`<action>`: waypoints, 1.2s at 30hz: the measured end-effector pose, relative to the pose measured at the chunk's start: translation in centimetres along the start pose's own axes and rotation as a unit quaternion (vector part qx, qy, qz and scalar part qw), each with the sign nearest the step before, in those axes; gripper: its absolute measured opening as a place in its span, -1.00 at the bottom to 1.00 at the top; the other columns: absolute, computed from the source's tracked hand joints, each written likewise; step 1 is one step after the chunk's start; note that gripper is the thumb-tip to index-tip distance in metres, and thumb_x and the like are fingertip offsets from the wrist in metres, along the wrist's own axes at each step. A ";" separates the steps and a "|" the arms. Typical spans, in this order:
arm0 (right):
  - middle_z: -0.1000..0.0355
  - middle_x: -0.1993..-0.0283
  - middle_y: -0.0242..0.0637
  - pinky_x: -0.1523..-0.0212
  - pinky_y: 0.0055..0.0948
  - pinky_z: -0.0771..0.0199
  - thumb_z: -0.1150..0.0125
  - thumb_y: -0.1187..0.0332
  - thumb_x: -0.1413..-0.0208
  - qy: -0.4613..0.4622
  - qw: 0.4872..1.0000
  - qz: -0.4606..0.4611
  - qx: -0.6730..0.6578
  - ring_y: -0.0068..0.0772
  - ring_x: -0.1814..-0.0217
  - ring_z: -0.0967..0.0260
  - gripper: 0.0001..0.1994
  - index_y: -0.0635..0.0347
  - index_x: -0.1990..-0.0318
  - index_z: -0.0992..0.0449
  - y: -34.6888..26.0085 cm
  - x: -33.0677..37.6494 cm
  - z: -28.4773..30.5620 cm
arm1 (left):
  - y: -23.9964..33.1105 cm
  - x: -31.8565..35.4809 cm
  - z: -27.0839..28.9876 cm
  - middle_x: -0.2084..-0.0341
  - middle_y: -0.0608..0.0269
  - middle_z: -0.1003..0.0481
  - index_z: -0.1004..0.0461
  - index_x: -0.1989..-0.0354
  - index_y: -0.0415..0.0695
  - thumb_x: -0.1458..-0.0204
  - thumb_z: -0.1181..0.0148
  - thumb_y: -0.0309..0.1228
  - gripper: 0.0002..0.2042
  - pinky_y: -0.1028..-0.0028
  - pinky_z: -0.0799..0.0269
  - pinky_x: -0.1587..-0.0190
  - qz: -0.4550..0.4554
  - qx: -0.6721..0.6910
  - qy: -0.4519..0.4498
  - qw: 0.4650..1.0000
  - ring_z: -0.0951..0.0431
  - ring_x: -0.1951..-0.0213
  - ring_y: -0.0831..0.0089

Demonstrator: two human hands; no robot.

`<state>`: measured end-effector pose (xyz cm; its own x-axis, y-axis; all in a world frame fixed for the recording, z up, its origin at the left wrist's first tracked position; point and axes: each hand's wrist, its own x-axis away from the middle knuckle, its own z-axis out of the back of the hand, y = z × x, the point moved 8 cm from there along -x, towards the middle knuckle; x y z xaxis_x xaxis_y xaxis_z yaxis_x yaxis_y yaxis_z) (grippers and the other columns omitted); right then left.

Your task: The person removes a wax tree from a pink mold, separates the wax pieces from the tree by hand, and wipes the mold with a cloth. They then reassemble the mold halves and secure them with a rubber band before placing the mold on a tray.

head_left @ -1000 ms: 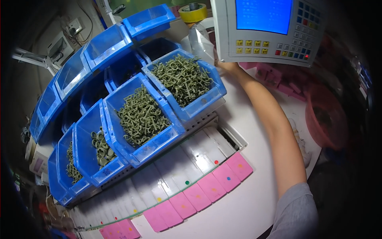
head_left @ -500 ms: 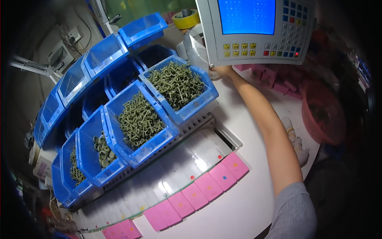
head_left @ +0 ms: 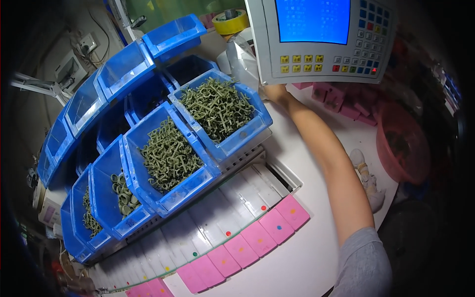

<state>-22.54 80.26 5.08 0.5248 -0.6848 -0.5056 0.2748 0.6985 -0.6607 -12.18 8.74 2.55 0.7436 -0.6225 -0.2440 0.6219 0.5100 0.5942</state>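
Observation:
My right hand (head_left: 275,94) reaches up behind the lower edge of a grey control panel (head_left: 321,62). It is beside a crumpled clear plastic bag (head_left: 243,62); whether it touches the bag I cannot tell. Its fingers are hidden, so what they hold, if anything, does not show. To the left of that hand stands a blue bin (head_left: 260,119) heaped with small green curled pieces (head_left: 215,106). The panel carries a lit blue screen and several coloured keys. No left hand shows in the picture.
More blue bins (head_left: 198,185) hold green curled pieces and rings. Pink cards (head_left: 260,240) line the white dotted strip (head_left: 198,237). Yellow tape (head_left: 231,24) stands behind the bag. Pink blocks (head_left: 329,96), a red basin (head_left: 403,143) and white gloves (head_left: 363,173) lie beyond my arm.
The white dotted strip has slid to the left along the pink cards. My view has shifted a little. My right hand stays by the bag and the panel.

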 end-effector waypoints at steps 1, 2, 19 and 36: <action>-0.40 0.08 0.10 -0.04 -0.19 -0.26 0.00 0.23 -0.04 -0.042 0.984 0.014 0.174 0.07 0.05 -0.34 -0.66 0.31 0.14 -0.43 -0.7 0.0 -0.4 | 0.1 -0.1 0.1 0.31 0.11 -0.56 -0.60 0.30 -0.13 0.23 -0.34 -0.54 -0.77 0.30 -0.45 0.08 0.001 -0.001 0.010 1.000 -0.51 0.13 0.12; -0.40 0.08 0.10 -0.04 -0.19 -0.26 0.00 0.23 -0.04 -0.043 0.984 0.016 0.174 0.07 0.05 -0.34 -0.66 0.31 0.14 -0.43 -1.4 0.3 -0.4 | 0.2 -0.1 0.2 0.31 0.12 -0.56 -0.60 0.30 -0.13 0.23 -0.34 -0.54 -0.77 0.29 -0.45 0.08 0.002 -0.003 0.021 1.000 -0.51 0.13 0.12; -0.45 0.19 0.05 -0.01 -0.20 -0.30 0.08 0.27 -0.05 0.061 0.977 0.009 0.204 0.05 0.06 -0.38 -0.70 0.27 0.19 -0.46 -1.4 -0.8 0.4 | -0.2 0.0 -0.1 0.30 0.10 -0.56 -0.60 0.30 -0.12 0.23 -0.33 -0.56 -0.76 0.29 -0.44 0.07 0.024 0.014 0.023 0.999 -0.52 0.15 0.12; -0.30 -0.12 0.00 -0.13 -0.09 -0.16 0.02 0.29 -0.08 0.017 0.989 0.030 0.147 -0.01 -0.20 -0.19 -0.64 0.19 -0.03 -0.40 -0.8 -1.5 1.8 | -18.4 13.2 -4.4 0.30 0.14 -0.57 -0.60 0.30 -0.13 0.19 -0.29 -0.58 -0.78 0.27 -0.40 0.03 -0.091 -0.213 -0.125 0.965 -0.51 0.13 0.13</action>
<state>-22.11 81.12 7.31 0.5213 -0.6439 -0.5601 0.4686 0.7645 -0.4427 -12.75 -6.22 -14.99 0.5629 -0.8215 -0.0910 0.8210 0.5430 0.1766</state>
